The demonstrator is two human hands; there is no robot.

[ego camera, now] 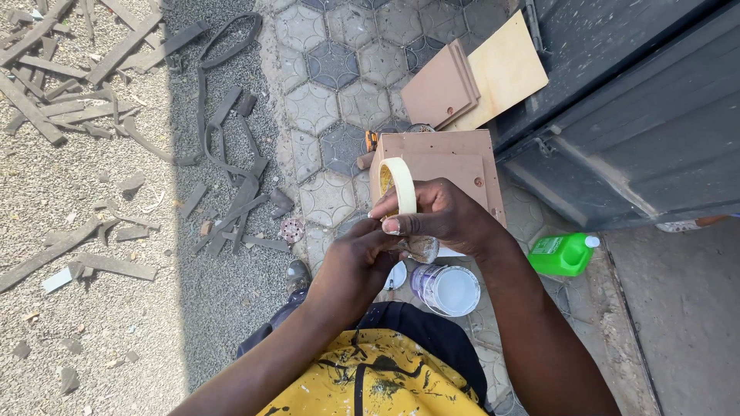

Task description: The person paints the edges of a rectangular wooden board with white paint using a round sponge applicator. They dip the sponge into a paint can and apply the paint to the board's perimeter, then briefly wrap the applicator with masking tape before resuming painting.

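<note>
Seen from above, a person's left hand [356, 258] and right hand [439, 216] meet close together over a roll of cream masking tape [398, 186], held on edge in front of the chest. The right hand is clamped on the roll, thumb across its rim; the left hand's fingers pinch at its lower edge, seemingly hunting the loose end, though the end itself is hidden. Judged from the grip, the job goes best with the roll held steady and a nail run along the edge until the tape lifts cleanly.

From left to right the ground changes: wood offcuts [54, 85] litter sunlit gravel, dark rubber strips [231, 139] curl in the shade, then hexagonal paving [331, 85] begins. On the paving stands a small brown wooden box [462, 158], directly beyond the hands, with flat boards [478, 77] behind it. An open paint tin [449, 290] sits below the hands, near a green plastic bottle [564, 254] lying on its side. A dark metal gate [640, 115] closes the right side.
</note>
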